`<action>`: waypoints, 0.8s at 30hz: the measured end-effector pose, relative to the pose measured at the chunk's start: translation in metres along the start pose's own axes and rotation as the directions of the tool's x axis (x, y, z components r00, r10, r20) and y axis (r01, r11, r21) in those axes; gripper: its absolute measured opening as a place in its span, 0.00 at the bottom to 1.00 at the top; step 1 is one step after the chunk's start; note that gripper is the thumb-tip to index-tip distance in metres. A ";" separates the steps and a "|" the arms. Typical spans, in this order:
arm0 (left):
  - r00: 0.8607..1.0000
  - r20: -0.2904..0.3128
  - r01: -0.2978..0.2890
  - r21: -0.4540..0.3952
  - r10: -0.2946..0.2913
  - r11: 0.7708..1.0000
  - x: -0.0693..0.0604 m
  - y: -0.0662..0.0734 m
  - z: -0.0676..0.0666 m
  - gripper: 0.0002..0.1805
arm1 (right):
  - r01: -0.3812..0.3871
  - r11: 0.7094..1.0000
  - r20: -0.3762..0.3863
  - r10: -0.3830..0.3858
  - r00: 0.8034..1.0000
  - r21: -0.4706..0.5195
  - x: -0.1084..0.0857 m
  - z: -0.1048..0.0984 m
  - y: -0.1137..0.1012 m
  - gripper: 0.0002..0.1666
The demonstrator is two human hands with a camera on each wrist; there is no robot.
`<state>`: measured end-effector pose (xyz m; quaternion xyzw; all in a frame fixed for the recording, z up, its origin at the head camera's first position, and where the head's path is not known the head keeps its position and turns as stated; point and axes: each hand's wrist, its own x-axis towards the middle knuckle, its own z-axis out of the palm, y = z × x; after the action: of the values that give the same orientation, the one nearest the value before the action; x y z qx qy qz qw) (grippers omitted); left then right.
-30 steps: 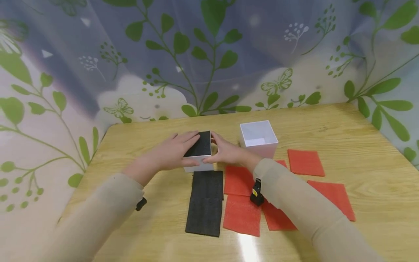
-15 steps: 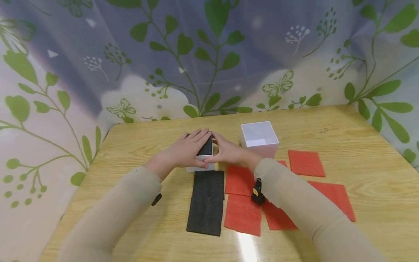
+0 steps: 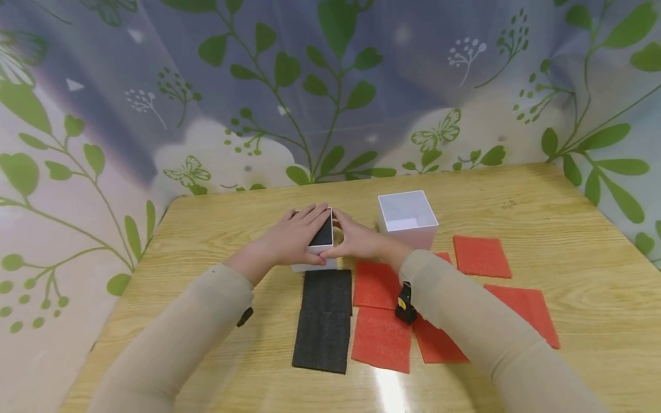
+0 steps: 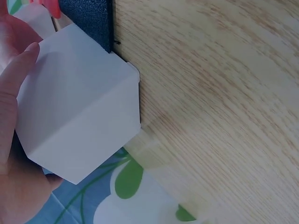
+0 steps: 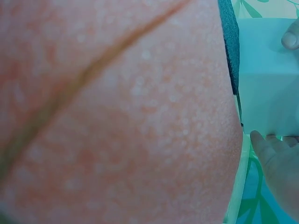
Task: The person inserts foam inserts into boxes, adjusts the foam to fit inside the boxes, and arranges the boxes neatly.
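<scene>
A white box [image 3: 330, 264] stands left of centre at the back, with a black square [image 3: 323, 233] inside its top rim. My left hand [image 3: 292, 237] lies over that top with its fingers straight, covering much of the square, and its thumb is at the front wall. On the box's right side, my right hand [image 3: 356, 237] holds the wall between a thumb in front and fingers behind. The left wrist view shows two blank faces of the box [image 4: 79, 102] beside the left hand [image 4: 14, 121]. Skin fills most of the right wrist view, beside the box [image 5: 268, 93].
A second white box [image 3: 410, 235], open at the top, stands to the right. Two black squares [image 3: 322, 338] lie in front of the held box. Several red squares [image 3: 382, 338] are spread to their right, some partly under my right arm. A patterned curtain [image 3: 289, 115] hangs behind the wooden table [image 3: 227, 212].
My left hand has moved right, further over the black square, and now covers more of it. The right hand has stayed at the box's right side.
</scene>
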<state>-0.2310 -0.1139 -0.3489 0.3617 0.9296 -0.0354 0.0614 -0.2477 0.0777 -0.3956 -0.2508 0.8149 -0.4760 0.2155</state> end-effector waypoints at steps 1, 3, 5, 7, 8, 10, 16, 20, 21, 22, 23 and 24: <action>1.000 -0.002 0.001 0.003 -0.001 1.000 0.000 0.000 0.000 0.56 | 0.000 1.000 0.000 0.000 1.000 0.002 0.000 0.000 0.000 0.65; 1.000 -0.015 -0.002 0.023 0.003 1.000 -0.003 0.002 0.000 0.55 | -0.006 1.000 -0.002 0.006 1.000 0.001 -0.001 0.000 -0.001 0.66; 0.999 -0.033 -0.008 0.061 0.010 0.998 -0.008 0.005 0.001 0.54 | -0.008 1.000 -0.002 0.008 1.000 0.000 0.000 0.001 -0.001 0.66; 0.998 -0.056 -0.019 0.120 0.026 0.993 -0.017 0.010 0.001 0.51 | -0.016 1.000 0.000 0.016 1.000 -0.005 0.000 0.003 -0.002 0.67; 0.997 -0.073 -0.026 0.150 0.038 0.988 -0.022 0.012 0.001 0.50 | -0.023 1.000 0.000 0.023 1.000 -0.006 0.000 0.003 -0.003 0.68; 0.992 -0.107 -0.039 0.190 0.060 0.981 -0.032 0.019 0.002 0.47 | -0.037 0.999 0.000 0.037 0.999 -0.011 0.001 0.004 -0.003 0.69; 0.980 -0.172 -0.062 0.212 0.100 0.975 -0.051 0.033 0.006 0.43 | -0.047 0.999 -0.010 0.047 0.999 -0.026 0.000 0.005 -0.002 0.70; 0.977 -0.189 -0.058 0.221 0.102 0.973 -0.051 0.038 0.009 0.43 | -0.033 0.999 -0.018 0.032 0.999 -0.040 0.000 0.004 0.000 0.69; 0.977 -0.189 -0.055 0.224 0.099 0.973 -0.050 0.039 0.009 0.43 | -0.035 0.998 -0.019 0.034 0.999 -0.044 0.000 0.003 0.001 0.69; 0.977 -0.191 -0.051 0.227 0.096 0.972 -0.049 0.039 0.010 0.42 | -0.038 0.998 -0.019 0.037 0.999 -0.046 -0.001 0.003 0.001 0.69; 0.977 -0.192 -0.047 0.231 0.093 0.972 -0.048 0.040 0.010 0.42 | -0.044 0.998 -0.018 0.043 0.999 -0.051 -0.001 0.003 0.001 0.69; 0.976 -0.195 -0.045 0.232 0.092 0.972 -0.046 0.041 0.010 0.42 | -0.049 0.997 -0.019 0.048 0.999 -0.052 -0.001 0.002 0.002 0.69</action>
<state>-0.1685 -0.1161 -0.3534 0.4000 0.9078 -0.1017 -0.0749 -0.2458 0.0778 -0.3979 -0.2323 0.8349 -0.4512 0.2132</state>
